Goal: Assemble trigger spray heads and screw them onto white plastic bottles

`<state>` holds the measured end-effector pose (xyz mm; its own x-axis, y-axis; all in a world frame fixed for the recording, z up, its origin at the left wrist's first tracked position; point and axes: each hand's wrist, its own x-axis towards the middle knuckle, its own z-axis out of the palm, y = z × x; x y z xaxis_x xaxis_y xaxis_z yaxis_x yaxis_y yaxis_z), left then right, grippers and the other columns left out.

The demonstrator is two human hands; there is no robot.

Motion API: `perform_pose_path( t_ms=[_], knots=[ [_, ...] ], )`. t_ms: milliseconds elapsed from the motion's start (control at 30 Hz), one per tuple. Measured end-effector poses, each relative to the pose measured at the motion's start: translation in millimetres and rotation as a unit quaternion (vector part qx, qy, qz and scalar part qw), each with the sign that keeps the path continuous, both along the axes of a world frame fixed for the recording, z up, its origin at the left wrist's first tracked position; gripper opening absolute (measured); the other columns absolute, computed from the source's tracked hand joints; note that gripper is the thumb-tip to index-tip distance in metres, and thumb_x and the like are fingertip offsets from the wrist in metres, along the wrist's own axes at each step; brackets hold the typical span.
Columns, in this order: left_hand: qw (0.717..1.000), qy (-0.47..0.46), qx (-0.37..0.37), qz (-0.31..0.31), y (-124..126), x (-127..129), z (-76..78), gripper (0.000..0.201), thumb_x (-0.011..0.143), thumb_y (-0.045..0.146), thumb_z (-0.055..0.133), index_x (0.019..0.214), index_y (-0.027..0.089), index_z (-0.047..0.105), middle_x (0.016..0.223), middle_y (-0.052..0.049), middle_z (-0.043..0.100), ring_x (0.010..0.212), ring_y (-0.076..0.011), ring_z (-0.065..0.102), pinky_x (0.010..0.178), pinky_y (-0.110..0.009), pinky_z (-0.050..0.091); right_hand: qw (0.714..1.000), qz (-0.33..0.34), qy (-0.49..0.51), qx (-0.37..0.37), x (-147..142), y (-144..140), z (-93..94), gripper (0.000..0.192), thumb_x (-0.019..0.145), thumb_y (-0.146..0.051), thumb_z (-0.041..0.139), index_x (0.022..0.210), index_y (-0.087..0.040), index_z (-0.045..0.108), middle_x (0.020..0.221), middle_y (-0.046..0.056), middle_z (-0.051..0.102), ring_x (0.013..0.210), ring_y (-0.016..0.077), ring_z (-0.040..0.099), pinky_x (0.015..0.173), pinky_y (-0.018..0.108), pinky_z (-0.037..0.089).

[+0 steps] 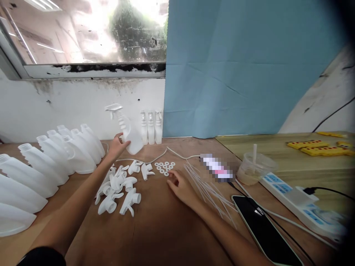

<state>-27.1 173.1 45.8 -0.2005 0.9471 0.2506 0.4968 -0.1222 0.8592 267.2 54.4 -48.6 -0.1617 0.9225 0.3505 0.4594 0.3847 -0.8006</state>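
A white spray bottle [134, 138] with its trigger head on is tilted near the wall. My left hand [118, 145] grips its lower body between thumb and fingers. My right hand [179, 184] rests low over the table, fingers loosely bent and apart, with nothing visible in them. Just beyond its fingertips lies a cluster of small white washers [163, 164]. White trigger spray heads [118, 181] are heaped between my arms. To the right of my right hand, thin white dip tubes [205, 188] lie spread on the table.
Several open white bottles [47, 162] stand in rows at left. Three capped spray bottles [151, 127] stand against the wall. At right are a lit, blurred phone [216, 167], a plastic cup with straw [253, 168], a dark phone [266, 227], a power strip [299, 207] and cables.
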Motion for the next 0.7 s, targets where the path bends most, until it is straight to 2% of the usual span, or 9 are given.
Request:
perform_pose_path(
  t_ms=[100,233,467,700],
  knots=[
    [0.996,0.066,0.002,0.059,46,0,-12.7,0.056,0.076,0.023,0.066,0.127,0.011,0.046,0.105,-0.014,0.063,0.100,-0.0276,0.060,0.084,-0.040,0.050,0.993,0.036,-0.109,0.031,-2,-7,1.8,0.026,0.080,-0.012,0.053,0.104,-0.018,0.058,0.103,0.007,0.058,0.079,0.0186,0.057,0.077,0.034,0.048],
    [0.986,0.120,0.010,0.112,81,13,-29.4,0.047,0.080,0.021,0.063,0.123,0.010,0.048,0.109,-0.014,0.060,0.105,-0.0267,0.057,0.093,-0.044,0.044,0.982,0.064,-0.178,0.028,-2,-13,8.1,0.026,0.082,-0.012,0.053,0.107,-0.019,0.057,0.105,0.008,0.058,0.086,0.0202,0.058,0.081,0.033,0.047],
    [0.976,0.140,0.046,0.160,109,38,-51.0,0.049,0.083,0.022,0.060,0.126,0.011,0.040,0.118,-0.014,0.051,0.107,-0.0259,0.053,0.092,-0.043,0.044,0.971,0.086,-0.221,0.033,1,-10,6.3,0.023,0.083,-0.012,0.054,0.105,-0.019,0.055,0.105,0.008,0.058,0.095,0.0218,0.056,0.085,0.032,0.046],
    [0.978,0.136,0.055,0.145,124,53,-63.7,0.054,0.079,0.020,0.065,0.125,0.009,0.038,0.122,-0.019,0.044,0.104,-0.0286,0.055,0.090,-0.043,0.045,0.968,0.091,-0.232,0.039,2,-8,6.4,0.017,0.084,-0.013,0.054,0.099,-0.020,0.054,0.102,0.007,0.058,0.091,0.0214,0.056,0.081,0.032,0.046]
  ],
)
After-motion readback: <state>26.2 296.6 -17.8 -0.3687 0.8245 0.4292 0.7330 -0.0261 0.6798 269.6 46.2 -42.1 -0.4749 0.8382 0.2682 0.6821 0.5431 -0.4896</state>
